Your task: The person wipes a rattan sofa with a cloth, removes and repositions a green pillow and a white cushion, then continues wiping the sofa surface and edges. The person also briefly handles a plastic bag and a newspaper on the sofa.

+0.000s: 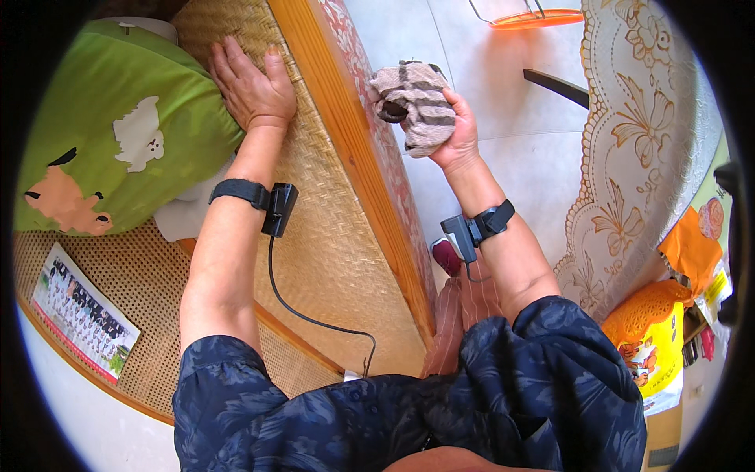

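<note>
My left hand (252,88) lies palm down on the woven seat (318,194) of a wood-framed bench, its fingers apart and its edge against a green cushion (183,112) with animal figures. In my right hand (460,133) is a crumpled checked cloth (422,106), beige with dark stripes, held over the floor just past the bench's wooden front rail (354,153). The thumb shows at the cloth's right side; the other fingers are mostly hidden. A strapped black device sits on each forearm, and a cable runs from the left one.
A table with a patterned cloth (625,118) stands at the right, a dark leg (554,87) beneath it. An orange round object (537,19) with metal legs is on the tiles. A group photo (85,312) leans on the cane backrest (159,271). Bright bags (655,342) lie lower right.
</note>
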A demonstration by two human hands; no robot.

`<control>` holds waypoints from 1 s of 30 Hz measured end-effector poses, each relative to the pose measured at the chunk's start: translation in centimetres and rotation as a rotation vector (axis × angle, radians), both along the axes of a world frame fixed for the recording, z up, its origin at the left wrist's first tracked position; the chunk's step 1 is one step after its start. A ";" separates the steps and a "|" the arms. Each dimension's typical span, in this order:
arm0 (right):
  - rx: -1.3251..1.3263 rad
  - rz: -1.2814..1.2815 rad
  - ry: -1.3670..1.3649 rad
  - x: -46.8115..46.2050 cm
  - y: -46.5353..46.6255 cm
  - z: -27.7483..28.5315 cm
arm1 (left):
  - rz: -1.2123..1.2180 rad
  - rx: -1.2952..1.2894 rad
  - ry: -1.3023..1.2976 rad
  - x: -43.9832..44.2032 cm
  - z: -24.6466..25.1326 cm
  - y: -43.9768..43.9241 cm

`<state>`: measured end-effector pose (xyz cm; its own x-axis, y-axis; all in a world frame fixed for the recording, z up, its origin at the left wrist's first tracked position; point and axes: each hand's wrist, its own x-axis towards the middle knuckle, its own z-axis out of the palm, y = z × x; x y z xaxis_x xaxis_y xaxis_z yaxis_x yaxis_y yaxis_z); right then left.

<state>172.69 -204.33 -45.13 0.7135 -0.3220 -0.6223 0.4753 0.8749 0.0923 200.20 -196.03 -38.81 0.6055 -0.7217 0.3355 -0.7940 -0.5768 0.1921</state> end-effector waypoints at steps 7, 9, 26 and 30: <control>-1.221 0.712 1.046 3.5 5.2 -2.3 | 0.013 0.010 0.014 -0.3 0.3 -0.2; -1.248 0.271 0.746 3.6 6.2 -1.6 | 0.016 0.019 0.009 -0.3 0.4 -0.2; -1.319 0.429 0.661 8.4 2.5 -1.7 | 0.022 0.031 0.029 -0.4 0.7 -0.3; -0.596 0.468 0.665 0.6 9.0 1.5 | 0.026 0.036 0.041 -0.4 0.9 -0.4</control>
<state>173.28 -195.32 -43.63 0.4145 -0.4868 -0.7689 -0.1314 0.8041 -0.5798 199.78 -196.39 -37.92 0.6367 -0.7168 0.2842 -0.7706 -0.6040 0.2032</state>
